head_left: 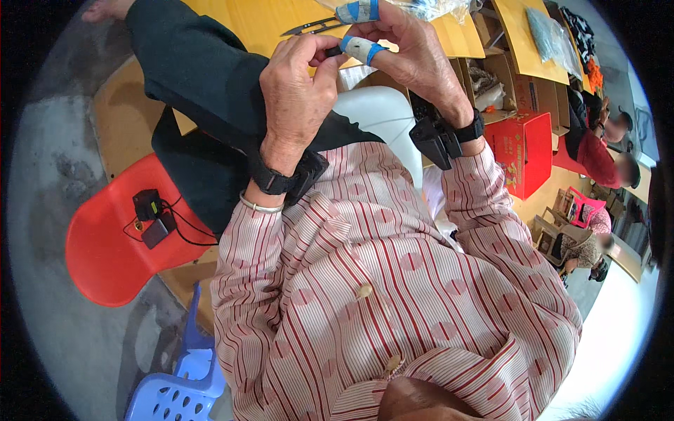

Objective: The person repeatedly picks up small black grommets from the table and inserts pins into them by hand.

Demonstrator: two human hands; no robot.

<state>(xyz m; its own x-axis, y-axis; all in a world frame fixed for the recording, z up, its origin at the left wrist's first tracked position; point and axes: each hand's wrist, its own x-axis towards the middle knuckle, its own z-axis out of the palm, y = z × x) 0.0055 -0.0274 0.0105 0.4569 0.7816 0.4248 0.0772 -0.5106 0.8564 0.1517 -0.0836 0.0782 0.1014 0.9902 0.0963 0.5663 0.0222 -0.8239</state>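
Note:
In front of me at the top of the view, my left hand (298,95) pinches a small black piece (333,51) between thumb and forefinger. Its kind is too small to make out. My right hand (414,52) comes up against the piece from the other side, fingers bent and drawn together. Grey wraps with blue tape cover its thumb and forefinger. Whatever its fingertips hold, if anything, is hidden. Just beyond my left hand, a pair of dark thread snips (312,27) lies on the yellow table (246,21).
Clear plastic bags (439,8) lie at the table's far side. Cardboard boxes (498,84) and a red box (519,151) stand to my right. An orange-red chair (116,231) with black devices and cables is on my left, near a blue plastic chair (179,386). Other people sit far right.

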